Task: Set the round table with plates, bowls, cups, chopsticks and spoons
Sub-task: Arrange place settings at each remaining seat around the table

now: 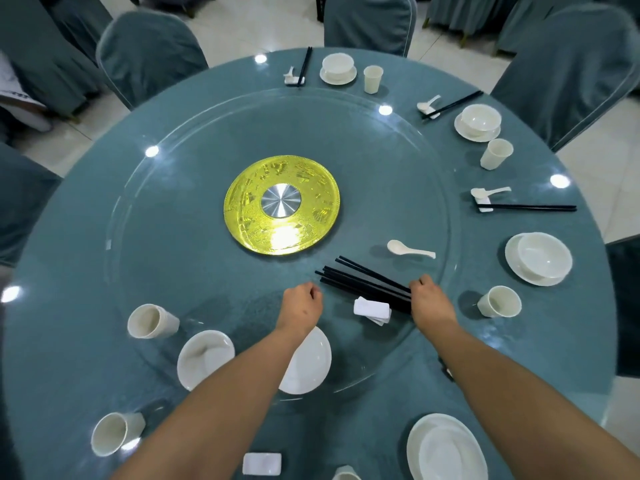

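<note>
Currently, key relation: the bundle of chopsticks (367, 284) lies on the glass turntable (173, 216) with its long axis running from upper left to lower right, the lower-right ends being at the right hand (427, 299), the upper-left tips just beside the left hand (303, 306)
Right hand: fingers are curled round the near ends of the bundle, which is held at that end only
Left hand: fingers are curled in and nothing is seen to be held; whether the tips are touched cannot be told
Nearer hand: the right, already on the sticks; the left is close to the free tips, so a pair could probably be drawn off from that side
Chopsticks' look: black, thin and straight, several together, fanned slightly apart at the far tips and not squared up
Beneath them: a small stack of white chopstick rests (372, 310) is partly crossed by the bundle
Close by: one loose white spoon (410, 250) lies beyond the sticks, handle pointing right
Settings: three places along the far and right rim are furnished with rest, spoon and chopsticks; the near places show only plates, bowls and cups, so cutlery is judged outstanding there
Risk: the loose fan may roll on the glass if released unevenly
</note>
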A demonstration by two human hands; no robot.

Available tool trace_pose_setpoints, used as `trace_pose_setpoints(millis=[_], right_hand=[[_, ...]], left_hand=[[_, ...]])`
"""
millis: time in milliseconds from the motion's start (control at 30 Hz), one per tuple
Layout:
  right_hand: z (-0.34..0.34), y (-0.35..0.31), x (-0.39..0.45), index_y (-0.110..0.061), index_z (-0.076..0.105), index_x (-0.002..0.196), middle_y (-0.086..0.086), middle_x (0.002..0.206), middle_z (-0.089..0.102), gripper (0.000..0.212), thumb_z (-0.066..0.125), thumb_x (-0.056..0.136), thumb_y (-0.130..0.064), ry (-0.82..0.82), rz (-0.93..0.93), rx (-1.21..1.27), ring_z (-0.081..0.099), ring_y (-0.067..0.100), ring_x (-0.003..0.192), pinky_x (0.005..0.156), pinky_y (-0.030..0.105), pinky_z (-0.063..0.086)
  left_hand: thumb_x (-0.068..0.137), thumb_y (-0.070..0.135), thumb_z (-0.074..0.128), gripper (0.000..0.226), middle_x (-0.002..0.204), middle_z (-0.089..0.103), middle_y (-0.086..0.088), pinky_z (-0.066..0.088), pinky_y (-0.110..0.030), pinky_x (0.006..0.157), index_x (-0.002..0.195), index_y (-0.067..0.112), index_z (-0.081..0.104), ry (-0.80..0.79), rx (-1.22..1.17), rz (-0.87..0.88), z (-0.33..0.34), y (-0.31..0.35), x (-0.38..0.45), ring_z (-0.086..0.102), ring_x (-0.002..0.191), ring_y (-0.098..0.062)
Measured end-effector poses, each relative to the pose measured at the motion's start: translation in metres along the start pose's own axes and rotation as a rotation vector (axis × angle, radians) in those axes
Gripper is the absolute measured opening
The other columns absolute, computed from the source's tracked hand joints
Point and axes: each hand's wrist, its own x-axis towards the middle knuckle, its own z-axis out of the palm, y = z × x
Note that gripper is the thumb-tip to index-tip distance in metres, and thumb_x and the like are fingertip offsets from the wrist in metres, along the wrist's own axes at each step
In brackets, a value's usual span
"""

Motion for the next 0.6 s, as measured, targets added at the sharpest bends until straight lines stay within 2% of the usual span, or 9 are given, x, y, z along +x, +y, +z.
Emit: trace_pose_setpoints(millis=[100, 167, 233, 300, 400, 467, 533, 600], right_hand=[[-0.013, -0.003, -0.009, -0.009, 0.055, 0.107, 0.009, 0.114, 0.047, 0.028, 0.047, 0.085, 0.007, 0.047, -0.032, -0.006, 0.053, 0.031, 0.101, 0.071, 0.039, 0.045], [-0.028, -0.010, -0.019, -0.009, 0.054, 0.108, 0.009, 0.113, 0.048, 0.029, 0.045, 0.085, 0.007, 0.059, -0.093, -0.036, 0.054, 0.031, 0.102, 0.073, 0.039, 0.046], [-0.043, -0.022, -0.034, -0.010, 0.054, 0.108, 0.008, 0.113, 0.048, 0.028, 0.046, 0.086, 0.005, 0.072, -0.189, -0.086, 0.054, 0.030, 0.104, 0.076, 0.040, 0.049], [-0.054, -0.039, -0.054, -0.011, 0.053, 0.107, 0.007, 0.112, 0.047, 0.024, 0.048, 0.087, 0.001, 0.096, -0.304, -0.143, 0.053, 0.027, 0.105, 0.074, 0.040, 0.049], [-0.061, -0.066, -0.086, -0.014, 0.054, 0.114, 0.006, 0.115, 0.048, 0.023, 0.050, 0.091, -0.009, 0.146, -0.475, -0.218, 0.053, 0.026, 0.107, 0.071, 0.039, 0.045], [-0.062, -0.082, -0.106, -0.015, 0.055, 0.117, 0.006, 0.117, 0.050, 0.024, 0.048, 0.094, -0.014, 0.187, -0.563, -0.235, 0.054, 0.027, 0.108, 0.072, 0.040, 0.045], [-0.061, -0.099, -0.129, -0.013, 0.056, 0.115, 0.008, 0.116, 0.050, 0.025, 0.045, 0.093, -0.010, 0.206, -0.621, -0.252, 0.054, 0.028, 0.107, 0.074, 0.042, 0.044], [-0.057, -0.113, -0.147, -0.012, 0.056, 0.113, 0.008, 0.116, 0.050, 0.026, 0.043, 0.091, -0.007, 0.202, -0.654, -0.277, 0.052, 0.028, 0.109, 0.076, 0.041, 0.043]], left_hand=[[0.096, 0.020, 0.041, 0.025, 0.076, 0.061, -0.005, 0.046, -0.031, 0.062, 0.092, 0.010, 0.064, -0.003, 0.055, 0.083, -0.010, 0.002, -0.009, 0.055, 0.064, -0.019], [0.096, 0.017, 0.044, 0.022, 0.095, 0.063, -0.006, 0.052, -0.037, 0.077, 0.103, 0.010, 0.063, 0.010, 0.050, 0.188, -0.018, 0.008, -0.021, 0.059, 0.085, -0.025], [0.098, 0.019, 0.046, 0.029, 0.120, 0.056, -0.003, 0.046, -0.039, 0.094, 0.123, 0.013, 0.060, 0.076, 0.122, 0.357, -0.027, 0.009, -0.036, 0.051, 0.110, -0.024], [0.099, 0.025, 0.044, 0.037, 0.133, 0.051, 0.002, 0.037, -0.035, 0.105, 0.134, 0.018, 0.054, 0.156, 0.292, 0.519, -0.036, 0.006, -0.051, 0.041, 0.125, -0.021], [0.100, 0.032, 0.041, 0.045, 0.143, 0.042, 0.006, 0.023, -0.034, 0.114, 0.144, 0.024, 0.042, 0.114, 0.445, 0.574, -0.051, -0.001, -0.073, 0.032, 0.136, -0.018], [0.102, 0.037, 0.037, 0.045, 0.139, 0.048, 0.003, 0.025, -0.037, 0.112, 0.145, 0.025, 0.039, 0.032, 0.478, 0.539, -0.057, -0.008, -0.089, 0.039, 0.133, -0.022], [0.103, 0.040, 0.034, 0.034, 0.124, 0.060, -0.001, 0.038, -0.040, 0.098, 0.129, 0.025, 0.050, -0.061, 0.434, 0.455, -0.067, -0.023, -0.109, 0.053, 0.120, -0.027], [0.103, 0.040, 0.033, 0.032, 0.116, 0.064, -0.005, 0.045, -0.039, 0.087, 0.117, 0.024, 0.056, -0.171, 0.336, 0.345, -0.074, -0.040, -0.123, 0.059, 0.109, -0.031]])
